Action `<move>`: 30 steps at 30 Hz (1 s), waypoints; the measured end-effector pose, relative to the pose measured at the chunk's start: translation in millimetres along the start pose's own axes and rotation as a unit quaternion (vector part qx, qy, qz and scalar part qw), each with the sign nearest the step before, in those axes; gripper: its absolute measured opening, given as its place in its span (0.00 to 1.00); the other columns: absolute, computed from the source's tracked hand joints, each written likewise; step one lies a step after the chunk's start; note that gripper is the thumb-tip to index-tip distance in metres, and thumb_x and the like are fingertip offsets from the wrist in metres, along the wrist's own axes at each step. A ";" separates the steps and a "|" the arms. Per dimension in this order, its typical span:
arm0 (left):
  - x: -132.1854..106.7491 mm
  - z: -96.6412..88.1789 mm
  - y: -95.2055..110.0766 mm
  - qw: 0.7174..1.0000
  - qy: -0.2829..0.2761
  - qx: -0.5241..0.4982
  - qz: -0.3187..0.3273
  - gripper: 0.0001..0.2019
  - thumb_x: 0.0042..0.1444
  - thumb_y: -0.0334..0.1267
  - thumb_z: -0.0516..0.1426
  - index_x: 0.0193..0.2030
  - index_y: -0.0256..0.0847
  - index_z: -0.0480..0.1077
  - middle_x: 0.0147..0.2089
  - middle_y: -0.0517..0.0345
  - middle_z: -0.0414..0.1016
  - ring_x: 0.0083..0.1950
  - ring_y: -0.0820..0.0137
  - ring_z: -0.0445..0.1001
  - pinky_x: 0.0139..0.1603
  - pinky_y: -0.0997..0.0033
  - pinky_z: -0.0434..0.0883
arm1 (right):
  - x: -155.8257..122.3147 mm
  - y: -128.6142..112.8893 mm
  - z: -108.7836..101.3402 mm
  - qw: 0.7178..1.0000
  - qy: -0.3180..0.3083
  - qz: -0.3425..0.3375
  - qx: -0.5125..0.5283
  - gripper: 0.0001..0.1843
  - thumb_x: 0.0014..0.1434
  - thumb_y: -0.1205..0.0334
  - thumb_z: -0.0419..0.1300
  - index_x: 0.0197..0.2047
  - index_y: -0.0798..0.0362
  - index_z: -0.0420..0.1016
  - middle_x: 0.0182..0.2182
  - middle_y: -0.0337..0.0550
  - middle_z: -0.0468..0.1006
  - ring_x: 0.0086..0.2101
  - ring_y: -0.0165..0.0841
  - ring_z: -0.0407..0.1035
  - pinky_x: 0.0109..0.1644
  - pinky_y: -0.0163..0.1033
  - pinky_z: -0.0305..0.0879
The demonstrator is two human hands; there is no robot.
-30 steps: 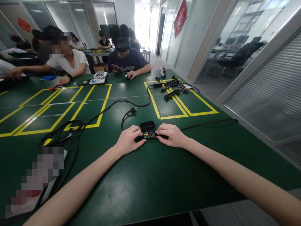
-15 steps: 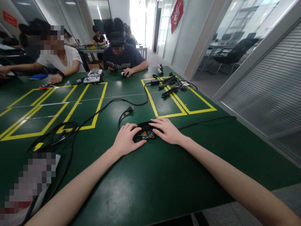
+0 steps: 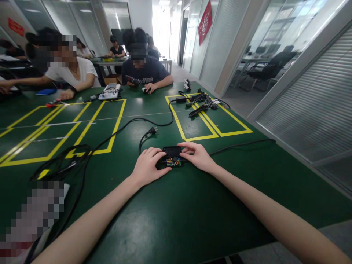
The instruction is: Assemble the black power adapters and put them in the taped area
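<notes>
In front of me lies an opened power adapter, its green circuit board [image 3: 173, 162] bare, with copper-coloured coils showing. Just beyond the board is a black case half [image 3: 172, 151], hollow side up. My left hand [image 3: 147, 166] is closed around the left end, fingers at the case and thumb along the board's near edge. On the right, my right hand [image 3: 197, 156] grips the case half's right end between thumb and fingers. Its fingertips partly cover that end. A black plug [image 3: 153, 130] on a short cord lies beyond my left hand.
A cable [image 3: 242, 143] runs off to the right. Coiled black cords [image 3: 63, 161] lie on the left. Black parts [image 3: 202, 102] lie within yellow tape at the back right. Across the green table [image 3: 154, 216], a person in a dark shirt [image 3: 145, 71] and one in white [image 3: 85, 71] sit.
My right hand has drawn back a little to the right, its fingers more bent, uncovering more of the case half and board. My left hand stays nearly in place.
</notes>
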State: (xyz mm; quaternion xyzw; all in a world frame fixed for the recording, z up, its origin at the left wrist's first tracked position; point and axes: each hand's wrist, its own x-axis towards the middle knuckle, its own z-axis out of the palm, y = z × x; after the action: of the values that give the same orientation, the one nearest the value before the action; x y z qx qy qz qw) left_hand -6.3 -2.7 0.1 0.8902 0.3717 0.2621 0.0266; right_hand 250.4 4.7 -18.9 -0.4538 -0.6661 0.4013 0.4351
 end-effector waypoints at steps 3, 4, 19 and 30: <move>0.1 0.1 0.0 1.000 -0.002 -0.002 -0.006 0.22 0.55 0.48 0.68 0.53 0.43 0.74 0.52 0.49 0.79 0.52 0.57 0.77 0.51 0.55 0.74 | 0.4 0.9 0.9 1.000 0.005 -0.009 0.008 0.19 0.56 0.62 0.68 0.51 0.52 0.83 0.45 0.47 0.82 0.37 0.33 0.79 0.45 0.42 0.82; 0.1 0.1 0.0 1.000 -0.002 -0.003 -0.008 0.22 0.55 0.48 0.68 0.53 0.43 0.74 0.52 0.49 0.79 0.52 0.56 0.77 0.52 0.55 0.73 | 0.6 1.1 1.2 1.000 0.006 -0.013 0.010 0.19 0.56 0.62 0.68 0.51 0.51 0.83 0.45 0.47 0.82 0.37 0.33 0.78 0.45 0.42 0.82; 0.3 0.1 0.2 1.000 -0.012 -0.002 -0.013 0.22 0.56 0.49 0.68 0.53 0.42 0.74 0.53 0.47 0.78 0.53 0.55 0.76 0.53 0.54 0.73 | -0.8 -0.4 0.7 0.999 0.011 -0.038 -0.012 0.18 0.57 0.62 0.67 0.51 0.50 0.81 0.49 0.48 0.81 0.40 0.35 0.79 0.46 0.43 0.82; 0.4 1.9 -1.3 1.000 -0.006 0.000 -0.002 0.22 0.56 0.49 0.67 0.53 0.41 0.75 0.52 0.47 0.78 0.53 0.55 0.77 0.54 0.52 0.74 | -0.7 -1.4 0.6 1.000 0.016 -0.008 0.007 0.18 0.59 0.60 0.64 0.51 0.53 0.81 0.40 0.46 0.83 0.36 0.34 0.78 0.40 0.40 0.80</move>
State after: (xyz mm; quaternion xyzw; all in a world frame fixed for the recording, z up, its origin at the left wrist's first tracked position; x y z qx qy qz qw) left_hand -6.0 -1.2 -1.7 0.8909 0.3734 0.2568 0.0293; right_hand 249.7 3.6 -18.0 -0.4517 -0.6597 0.3956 0.4518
